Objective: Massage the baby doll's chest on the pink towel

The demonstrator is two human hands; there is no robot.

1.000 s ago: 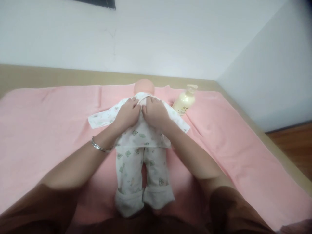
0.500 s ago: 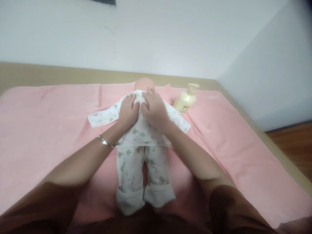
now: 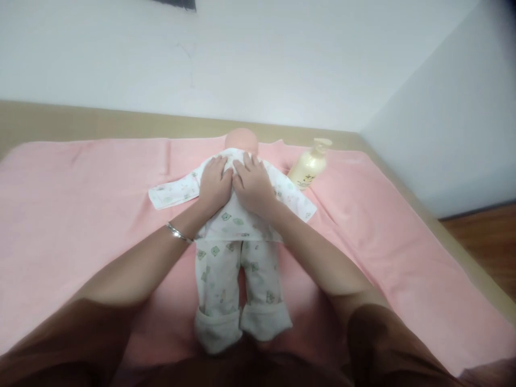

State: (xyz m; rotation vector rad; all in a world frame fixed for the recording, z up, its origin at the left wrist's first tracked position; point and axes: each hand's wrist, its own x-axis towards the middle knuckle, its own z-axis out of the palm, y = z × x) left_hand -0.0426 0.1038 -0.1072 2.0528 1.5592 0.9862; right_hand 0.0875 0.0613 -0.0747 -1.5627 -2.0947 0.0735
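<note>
A baby doll lies stretched out on the pink blanket (image 3: 88, 215), its bald head (image 3: 241, 141) at the far end. It wears a white printed top (image 3: 236, 223) and matching trousers (image 3: 220, 274) with turned-up cuffs. My left hand (image 3: 216, 181) rests flat on the upper left of the top, fingers pointing away from me. Beside it, my right hand (image 3: 253, 184) lies flat on the upper right, fingers spread. The thumbs almost meet at the middle. Both sleeves extend outward past my hands. A silver bangle (image 3: 177, 233) circles my left wrist.
A pale yellow pump bottle (image 3: 309, 164) leans on the blanket, right of the doll's head. Behind the tan table edge (image 3: 121, 122) rises a white wall (image 3: 262, 64). Brown wooden floor (image 3: 484, 236) shows at the far right.
My right hand has drawn slightly back from the doll's head, and its fingertips now lie on the top. My left hand stays in place; the whole view has shifted slightly.
</note>
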